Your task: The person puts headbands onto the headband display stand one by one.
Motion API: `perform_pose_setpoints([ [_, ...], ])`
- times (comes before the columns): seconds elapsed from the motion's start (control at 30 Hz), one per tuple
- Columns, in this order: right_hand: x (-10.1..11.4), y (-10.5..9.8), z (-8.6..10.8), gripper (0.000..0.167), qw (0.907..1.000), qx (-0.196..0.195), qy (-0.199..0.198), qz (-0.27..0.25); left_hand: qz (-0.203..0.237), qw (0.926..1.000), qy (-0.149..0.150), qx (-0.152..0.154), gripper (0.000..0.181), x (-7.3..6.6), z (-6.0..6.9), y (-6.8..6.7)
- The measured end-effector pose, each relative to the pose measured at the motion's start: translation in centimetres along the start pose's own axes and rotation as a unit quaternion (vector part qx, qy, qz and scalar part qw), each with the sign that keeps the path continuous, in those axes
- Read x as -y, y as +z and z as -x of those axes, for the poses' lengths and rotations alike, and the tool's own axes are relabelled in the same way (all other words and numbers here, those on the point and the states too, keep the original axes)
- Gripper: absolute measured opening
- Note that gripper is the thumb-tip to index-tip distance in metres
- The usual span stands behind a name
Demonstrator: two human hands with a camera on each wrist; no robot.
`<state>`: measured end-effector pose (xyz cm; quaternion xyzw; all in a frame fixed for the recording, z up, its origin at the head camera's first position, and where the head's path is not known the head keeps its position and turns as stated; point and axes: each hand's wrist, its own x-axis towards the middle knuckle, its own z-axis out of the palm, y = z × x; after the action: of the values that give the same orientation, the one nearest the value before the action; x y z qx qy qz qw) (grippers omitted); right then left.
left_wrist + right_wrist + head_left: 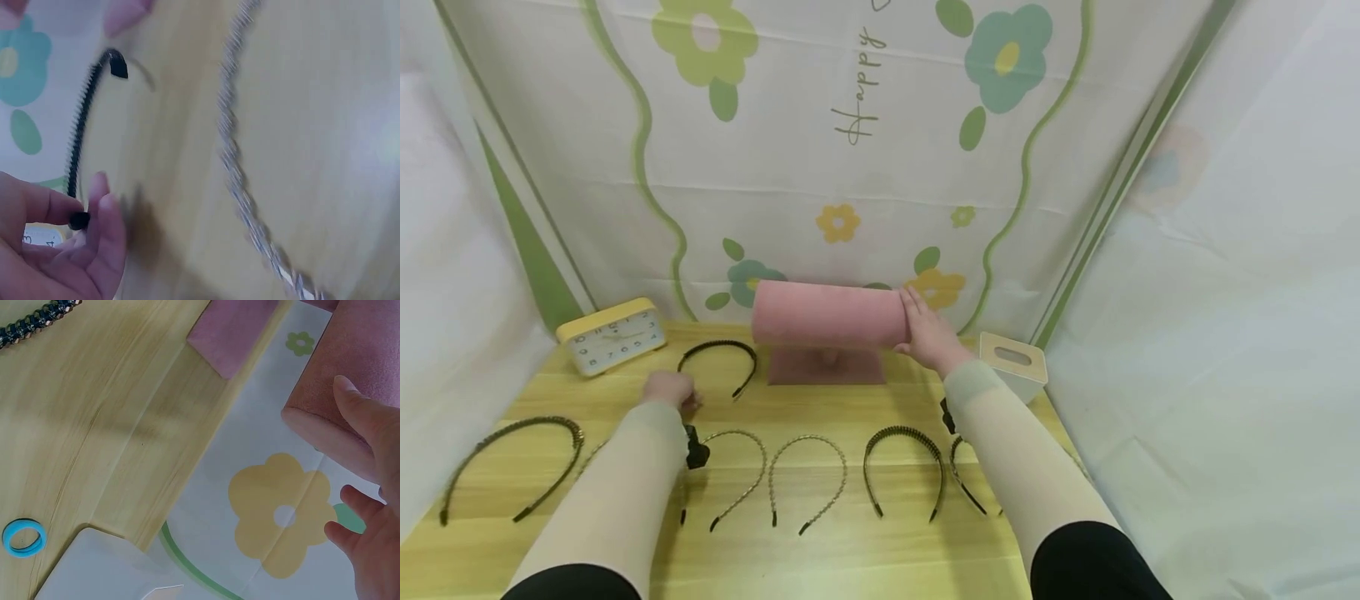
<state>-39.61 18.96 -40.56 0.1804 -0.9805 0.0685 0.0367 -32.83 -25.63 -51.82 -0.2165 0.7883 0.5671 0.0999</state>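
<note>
My left hand [672, 390] pinches one tip of a black headband [80, 128] between thumb and fingers. In the head view that headband [718, 343] arches up from the hand, left of the pink padded roll stand [831, 315]. My right hand [932, 333] rests on the right end of the roll with its fingers extended. The right wrist view shows the thumb of that right hand [381, 444] against the pink roll [356, 381], the other fingers beside its round end. A twisted silvery headband [234, 144] lies beside the left hand.
Several headbands, among them a beaded one [807, 437] and a dark one [904, 431], lie in a front row. A large dark headband [538, 421] is at left. A yellow clock [613, 337] and a tissue box [1013, 367] flank the stand. A blue ring [24, 552] lies near the box.
</note>
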Motion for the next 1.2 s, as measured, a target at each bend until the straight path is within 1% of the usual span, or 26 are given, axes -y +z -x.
perform_pose_setpoints([
  [0.03, 0.0, -0.1, 0.0, 0.114, 1.0000, 0.001, 0.001, -0.003, 0.051, 0.9985, -0.016, 0.014, 0.047, -0.3, 0.1, 0.1],
  [0.07, 0.1, -0.1, 0.1, 0.113, 1.0000, 0.003, 0.002, -0.006, 0.112, 0.9926, -0.039, 0.029, 0.052, -0.6, 0.2, 0.2],
  [0.1, 0.1, -0.1, 0.1, 0.113, 1.0000, 0.002, 0.002, -0.008, 0.167, 0.9833, -0.057, 0.045, 0.058, -1.0, 0.2, 0.3],
  [0.13, 0.1, -0.2, 0.2, 0.113, 0.9999, 0.003, 0.003, -0.009, 0.210, 0.9730, -0.071, 0.063, 0.062, -1.3, 0.3, 0.3],
  [0.17, 0.1, -0.2, 0.2, 0.113, 0.9999, 0.004, 0.004, -0.010, 0.251, 0.9609, -0.086, 0.079, 0.064, -1.6, 0.4, 0.3],
  [0.2, 0.1, -0.2, 0.2, 0.113, 0.9999, 0.004, 0.004, -0.010, 0.280, 0.9504, -0.097, 0.092, 0.066, -1.9, 0.5, 0.3],
  [0.27, 0.1, -0.2, 0.3, 0.112, 0.9999, 0.001, 0.003, -0.011, 0.336, 0.9283, -0.116, 0.107, 0.066, -2.5, 0.7, 0.1],
  [0.33, 0.1, -0.2, 0.3, 0.112, 0.9999, -0.001, 0.003, -0.012, 0.371, 0.9138, -0.115, 0.119, 0.068, -3.0, 0.9, -0.1],
  [0.4, 0.1, -0.2, 0.4, 0.112, 0.9999, -0.004, 0.002, -0.016, 0.401, 0.9019, -0.112, 0.117, 0.070, -3.6, 1.3, -0.1],
  [0.47, 0.1, -0.1, 0.4, 0.112, 0.9999, -0.006, 0.001, -0.016, 0.440, 0.8843, -0.113, 0.110, 0.074, -4.3, 1.6, -0.1],
  [0.53, 0.1, -0.1, 0.4, 0.112, 0.9998, -0.006, 0.000, -0.017, 0.461, 0.8752, -0.105, 0.100, 0.069, -4.8, 1.7, 0.1],
  [0.57, 0.1, -0.1, 0.4, 0.111, 0.9998, -0.006, -0.001, -0.018, 0.468, 0.8735, -0.098, 0.094, 0.062, -5.1, 1.8, 0.2],
  [0.6, 0.1, -0.1, 0.3, 0.111, 0.9998, -0.006, -0.002, -0.017, 0.470, 0.8738, -0.089, 0.089, 0.054, -5.3, 1.8, 0.2],
  [0.67, 0.2, -0.1, 0.3, 0.111, 0.9998, -0.006, -0.003, -0.019, 0.474, 0.8732, -0.068, 0.091, 0.039, -5.6, 1.9, 0.2],
  [0.73, 0.2, -0.2, 0.3, 0.111, 0.9997, -0.005, -0.003, -0.022, 0.476, 0.8719, -0.047, 0.103, 0.033, -5.9, 2.0, 0.2],
  [0.8, 0.3, -0.2, 0.3, 0.111, 0.9998, -0.004, -0.003, -0.021, 0.483, 0.8676, -0.032, 0.113, 0.030, -6.3, 2.3, 0.0],
  [0.83, 0.3, -0.2, 0.3, 0.111, 0.9997, -0.004, -0.002, -0.022, 0.488, 0.8640, -0.027, 0.119, 0.026, -6.4, 2.5, 0.0],
  [0.87, 0.3, -0.2, 0.3, 0.111, 0.9997, -0.004, -0.003, -0.022, 0.490, 0.8630, -0.021, 0.123, 0.022, -6.6, 2.8, -0.1],
  [0.9, 0.3, -0.2, 0.2, 0.111, 0.9998, -0.004, -0.002, -0.021, 0.487, 0.8648, -0.015, 0.123, 0.018, -6.8, 3.0, -0.2],
  [0.93, 0.3, -0.2, 0.3, 0.111, 0.9998, -0.004, -0.002, -0.020, 0.481, 0.8681, -0.009, 0.121, 0.014, -7.0, 3.2, -0.2],
  [0.97, 0.3, -0.2, 0.3, 0.111, 0.9998, -0.003, -0.001, -0.020, 0.469, 0.8752, 0.001, 0.118, 0.015, -7.1, 3.5, -0.2],
  [1.03, 0.4, -0.2, 0.3, 0.111, 0.9998, -0.003, 0.000, -0.022, 0.437, 0.8921, 0.021, 0.112, 0.025, -7.6, 4.0, -0.2],
  [1.1, 0.4, -0.3, 0.3, 0.111, 0.9997, -0.002, 0.003, -0.024, 0.392, 0.9128, 0.048, 0.102, 0.031, -8.0, 4.3, -0.2],
  [1.13, 0.4, -0.3, 0.4, 0.111, 0.9997, -0.001, 0.003, -0.024, 0.370, 0.9219, 0.061, 0.097, 0.031, -8.2, 4.5, -0.1],
  [1.17, 0.4, -0.3, 0.4, 0.111, 0.9997, -0.001, 0.003, -0.025, 0.351, 0.9284, 0.074, 0.095, 0.030, -8.4, 4.6, -0.2],
  [1.2, 0.4, -0.3, 0.4, 0.111, 0.9997, -0.001, 0.003, -0.025, 0.346, 0.9297, 0.085, 0.095, 0.028, -8.5, 4.6, -0.2],
])
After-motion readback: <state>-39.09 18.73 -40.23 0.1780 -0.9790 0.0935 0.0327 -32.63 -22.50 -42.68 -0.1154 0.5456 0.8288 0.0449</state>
